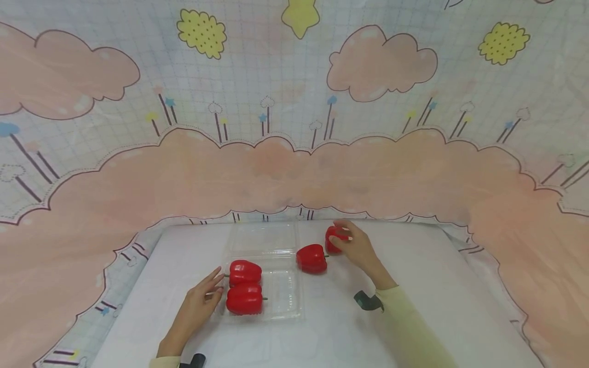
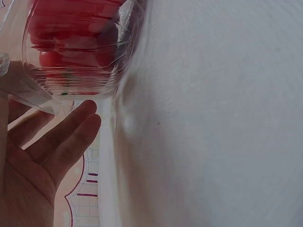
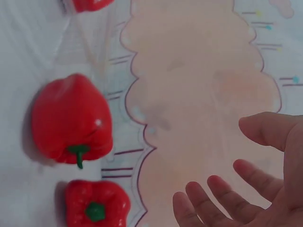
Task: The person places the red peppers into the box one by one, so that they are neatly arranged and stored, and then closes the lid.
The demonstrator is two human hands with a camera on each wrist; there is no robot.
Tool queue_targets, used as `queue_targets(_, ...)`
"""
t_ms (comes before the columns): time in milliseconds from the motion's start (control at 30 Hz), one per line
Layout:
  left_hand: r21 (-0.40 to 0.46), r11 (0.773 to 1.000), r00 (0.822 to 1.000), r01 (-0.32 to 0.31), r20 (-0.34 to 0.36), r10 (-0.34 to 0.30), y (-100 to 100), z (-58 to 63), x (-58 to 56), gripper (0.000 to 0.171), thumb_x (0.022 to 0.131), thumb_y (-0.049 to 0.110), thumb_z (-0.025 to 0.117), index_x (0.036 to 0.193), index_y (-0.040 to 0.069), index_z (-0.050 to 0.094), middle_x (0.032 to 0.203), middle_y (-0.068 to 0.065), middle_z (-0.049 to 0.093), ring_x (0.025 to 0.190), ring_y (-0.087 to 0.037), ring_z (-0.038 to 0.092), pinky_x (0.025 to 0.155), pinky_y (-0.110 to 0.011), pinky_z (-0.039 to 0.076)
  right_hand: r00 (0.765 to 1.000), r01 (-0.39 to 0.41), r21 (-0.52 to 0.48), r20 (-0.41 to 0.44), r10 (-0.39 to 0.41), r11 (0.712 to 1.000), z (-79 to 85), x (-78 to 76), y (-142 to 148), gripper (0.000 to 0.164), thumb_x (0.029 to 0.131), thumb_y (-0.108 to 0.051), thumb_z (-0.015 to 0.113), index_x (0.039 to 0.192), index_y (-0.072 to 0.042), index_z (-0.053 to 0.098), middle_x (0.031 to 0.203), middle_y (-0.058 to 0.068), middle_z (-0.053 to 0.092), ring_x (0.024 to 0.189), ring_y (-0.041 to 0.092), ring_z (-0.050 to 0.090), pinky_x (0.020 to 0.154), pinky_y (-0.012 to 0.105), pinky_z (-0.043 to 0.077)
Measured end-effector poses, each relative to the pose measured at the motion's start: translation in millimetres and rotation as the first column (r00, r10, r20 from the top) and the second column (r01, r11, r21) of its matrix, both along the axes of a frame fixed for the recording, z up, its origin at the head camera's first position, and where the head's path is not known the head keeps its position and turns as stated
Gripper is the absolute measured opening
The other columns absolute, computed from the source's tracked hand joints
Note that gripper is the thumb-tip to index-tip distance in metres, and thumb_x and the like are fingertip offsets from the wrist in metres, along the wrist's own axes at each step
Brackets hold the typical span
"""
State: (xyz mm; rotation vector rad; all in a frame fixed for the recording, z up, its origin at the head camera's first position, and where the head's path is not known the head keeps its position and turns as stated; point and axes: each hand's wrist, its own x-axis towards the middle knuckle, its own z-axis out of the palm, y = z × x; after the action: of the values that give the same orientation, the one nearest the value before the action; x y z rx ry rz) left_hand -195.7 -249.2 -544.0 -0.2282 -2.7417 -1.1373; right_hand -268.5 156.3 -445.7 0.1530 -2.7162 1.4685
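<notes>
A clear plastic clamshell box (image 1: 282, 294) lies with its lid (image 1: 262, 239) folded back. Inside its left half are two red bell peppers, the rear one (image 1: 246, 272) and the front one (image 1: 244, 299), stems pointing opposite ways. My left hand (image 1: 198, 304) is beside the box's left wall, fingers loosely extended and holding nothing; the left wrist view shows its fingertips close to the wall (image 2: 80, 87). Over the farthest red bell pepper (image 1: 332, 241) hovers my right hand (image 1: 361, 250). Its fingers are spread and apart from the pepper (image 3: 97, 205) in the right wrist view. Another red pepper (image 1: 312, 258) sits between that one and the box.
All of this stands on a white table (image 1: 414, 327). A patterned cloth (image 1: 294, 174) with clouds and stars hangs behind and around it. Dark wrist-camera mounts show at the right sleeve (image 1: 368, 300) and the left sleeve (image 1: 198, 361).
</notes>
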Motion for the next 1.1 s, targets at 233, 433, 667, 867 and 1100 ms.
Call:
queue_targets(233,0.005,1.000,1.000,0.005,-0.026,-0.005,0.0,-1.3,0.1,0.042,0.093,0.007,0.064,0.135,0.004,0.059,0.149,-0.016,0.049,0.106,-0.033,0.070,0.080,-0.032,0.062,1.000,0.015,0.018,0.008,-0.015,1.000,-16.4,-17.2,15.2,0.049,0.093,-0.022,0.066,0.138,-0.012,0.050,0.142,0.015,0.053,0.131,0.039,0.051,0.099,0.051,0.055)
queue_targets(433,0.007,1.000,1.000,0.004,-0.013,-0.004,-1.9,-2.5,0.0,0.043,0.093,0.008,0.064,0.135,0.006,0.059,0.150,-0.013,0.048,0.107,-0.031,0.070,0.082,-0.033,0.062,0.998,0.060,0.027,0.023,-0.061,0.998,-30.7,-32.4,20.4,0.049,0.093,-0.024,0.066,0.138,-0.010,0.051,0.142,0.015,0.053,0.130,0.036,0.052,0.101,0.051,0.054)
queue_targets(667,0.003,1.000,1.000,-0.001,-0.001,0.001,-0.6,-2.0,0.3,0.044,0.092,0.008,0.064,0.136,0.005,0.058,0.150,-0.014,0.048,0.108,-0.032,0.070,0.082,-0.033,0.062,0.984,0.164,0.024,0.069,-0.166,0.986,-50.1,-50.2,17.8,0.052,0.092,-0.024,0.067,0.139,-0.010,0.049,0.144,0.017,0.049,0.131,0.038,0.048,0.104,0.052,0.052)
queue_targets(867,0.007,1.000,1.000,-0.011,0.008,0.011,-0.2,-1.2,1.1,0.044,0.093,0.010,0.064,0.136,0.007,0.058,0.150,-0.013,0.049,0.109,-0.032,0.070,0.083,-0.034,0.062,0.969,0.214,0.012,0.127,-0.214,0.977,-64.2,-55.8,12.6,0.063,0.090,-0.027,0.070,0.144,-0.012,0.042,0.147,0.019,0.043,0.133,0.040,0.043,0.106,0.055,0.050)
queue_targets(1100,0.006,1.000,1.000,-0.013,0.007,0.013,0.0,-1.9,0.5,0.044,0.093,0.009,0.064,0.137,0.008,0.058,0.149,-0.013,0.049,0.109,-0.032,0.070,0.083,-0.035,0.062,0.950,0.256,-0.002,0.188,-0.251,0.967,-79.6,-59.0,4.0,0.077,0.086,-0.031,0.074,0.149,-0.015,0.032,0.151,0.018,0.037,0.139,0.039,0.036,0.108,0.058,0.047)
